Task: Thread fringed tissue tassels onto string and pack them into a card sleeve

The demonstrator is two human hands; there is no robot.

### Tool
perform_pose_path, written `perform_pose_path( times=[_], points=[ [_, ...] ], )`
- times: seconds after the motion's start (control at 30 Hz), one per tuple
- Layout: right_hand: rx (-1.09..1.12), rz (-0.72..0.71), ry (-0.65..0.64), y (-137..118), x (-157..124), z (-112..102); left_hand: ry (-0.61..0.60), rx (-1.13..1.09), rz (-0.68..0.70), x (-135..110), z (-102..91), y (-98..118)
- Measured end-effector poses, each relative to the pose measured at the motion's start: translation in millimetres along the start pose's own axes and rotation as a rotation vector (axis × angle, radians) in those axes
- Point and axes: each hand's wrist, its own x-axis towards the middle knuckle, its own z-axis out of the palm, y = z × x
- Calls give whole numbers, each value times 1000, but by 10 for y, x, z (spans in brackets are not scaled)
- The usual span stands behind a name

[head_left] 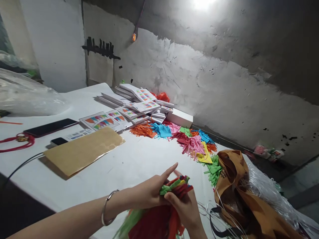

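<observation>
In the head camera's view, a person gripped a bundle of fringed paper [152, 222] in red, green, orange and yellow over the near side of a white table [139, 156]. The left hand [153, 192], a silvery bangle [107, 207] at its wrist, clasped the bundle with its thumb raised, most of its fingers hidden; the right hand [186, 207] grasped it from the other side, thumb pressed over the front, the gathered ends poking up between the two hands. Beyond them, loose fringed pieces [191, 144] in orange, blue, pink, green, red and yellow lay in a curving row, reaching from stacks of printed cards [148, 105] to a brown bag [231, 172] at right. A white box [180, 118] stood behind the row, near the wall [186, 66]. To the left, a tan envelope [84, 151] lay near a dark phone [52, 127] and a red cord [27, 141], with clear plastic [30, 96] heaped farther back
</observation>
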Motion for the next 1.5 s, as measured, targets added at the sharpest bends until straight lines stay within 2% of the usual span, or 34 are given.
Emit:
perform_pose_path(
  times=[0.07,0.13,0.2,0.27,0.33,0.37,0.47,0.53,0.63,0.73,0.87,0.97,1.07,1.27,1.4,1.5],
  points=[
    [-24,-12,-11,9,-10,19,-92,38,-9,4,-138,17],
    [-132,-36,64,23,-18,29,-141,85,-30,29,-342,70],
    [-241,-58,97,20,-21,34,-101,96,-5,76,-488,112],
    [-224,-48,28,-20,-16,40,-74,-33,53,136,-465,98],
    [-86,-14,-5,-94,-1,46,-104,-309,98,186,-259,10],
    [-33,3,30,-132,8,48,-103,-473,103,202,-111,-57],
    [-25,16,208,-204,34,55,82,-844,104,202,358,-277],
    [-90,0,295,-194,46,75,182,-979,113,173,600,-383],
    [-152,-6,340,-111,60,145,206,-1079,70,110,811,-431],
    [-135,45,327,-10,90,220,216,-1081,-87,45,852,-387],
    [-111,115,276,67,150,219,240,-958,-278,-21,706,-296],
    [-126,122,234,79,177,166,143,-995,-235,-62,591,-250],
    [-182,90,249,85,175,156,19,-1124,-128,-87,594,-242],
    [-321,25,314,108,162,251,185,-1178,-196,-38,781,-250],
    [-264,69,204,84,177,177,251,-971,-353,-9,712,-276],
    [-229,87,120,71,192,77,259,-866,-364,-23,603,-353]
  ],
)
